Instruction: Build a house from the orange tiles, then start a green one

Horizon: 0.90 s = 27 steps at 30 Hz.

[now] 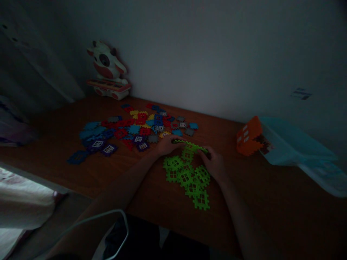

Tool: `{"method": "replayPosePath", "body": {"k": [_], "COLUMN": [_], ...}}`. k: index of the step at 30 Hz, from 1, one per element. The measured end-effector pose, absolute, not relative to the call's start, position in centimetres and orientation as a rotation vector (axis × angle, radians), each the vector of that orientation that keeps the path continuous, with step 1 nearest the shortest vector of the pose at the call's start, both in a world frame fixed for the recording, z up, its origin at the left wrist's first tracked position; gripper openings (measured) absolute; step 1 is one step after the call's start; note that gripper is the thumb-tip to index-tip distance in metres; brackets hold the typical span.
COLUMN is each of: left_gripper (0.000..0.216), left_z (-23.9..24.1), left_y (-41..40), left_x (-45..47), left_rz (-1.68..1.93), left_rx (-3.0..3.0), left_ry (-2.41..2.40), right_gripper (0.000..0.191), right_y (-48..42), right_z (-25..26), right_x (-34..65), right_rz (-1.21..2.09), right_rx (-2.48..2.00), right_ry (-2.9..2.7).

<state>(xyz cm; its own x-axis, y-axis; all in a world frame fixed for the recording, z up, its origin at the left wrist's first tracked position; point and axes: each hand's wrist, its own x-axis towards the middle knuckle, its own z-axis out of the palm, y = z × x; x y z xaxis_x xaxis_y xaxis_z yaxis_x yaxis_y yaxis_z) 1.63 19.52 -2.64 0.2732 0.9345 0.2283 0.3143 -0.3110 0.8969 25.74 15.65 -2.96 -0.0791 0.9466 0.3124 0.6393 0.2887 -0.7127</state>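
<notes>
The room is dim. My left hand [168, 143] and my right hand [214, 162] both grip a row of joined green toothed tiles [191, 146], held a little above the wooden table [271, 187] between them. Fingers of both hands are closed on its ends. Just below, several more green window tiles [187, 177] lie on the table, touching one another, in front of my right hand.
A spread of blue, red, yellow, grey and purple tiles [130, 128] lies at the back left. A cow-shaped toy [108, 72] stands by the wall. An orange tile structure [248, 137] and a light blue bag [295, 148] sit at the right.
</notes>
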Motion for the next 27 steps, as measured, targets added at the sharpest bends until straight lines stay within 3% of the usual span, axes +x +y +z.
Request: {"method": "replayPosePath", "body": {"k": [27], "left_gripper": [0.022], "left_z": [-2.62], "left_y": [19.38], "left_x": [1.21], "left_rz": [0.989], "left_rx": [1.779], "left_ry": [0.959], "right_gripper": [0.034], "right_y": [16.07], "right_z": [-3.5], "right_x": [26.68], "right_rz": [0.674], "right_rx": [-1.3], "right_ry": [-1.721]}}
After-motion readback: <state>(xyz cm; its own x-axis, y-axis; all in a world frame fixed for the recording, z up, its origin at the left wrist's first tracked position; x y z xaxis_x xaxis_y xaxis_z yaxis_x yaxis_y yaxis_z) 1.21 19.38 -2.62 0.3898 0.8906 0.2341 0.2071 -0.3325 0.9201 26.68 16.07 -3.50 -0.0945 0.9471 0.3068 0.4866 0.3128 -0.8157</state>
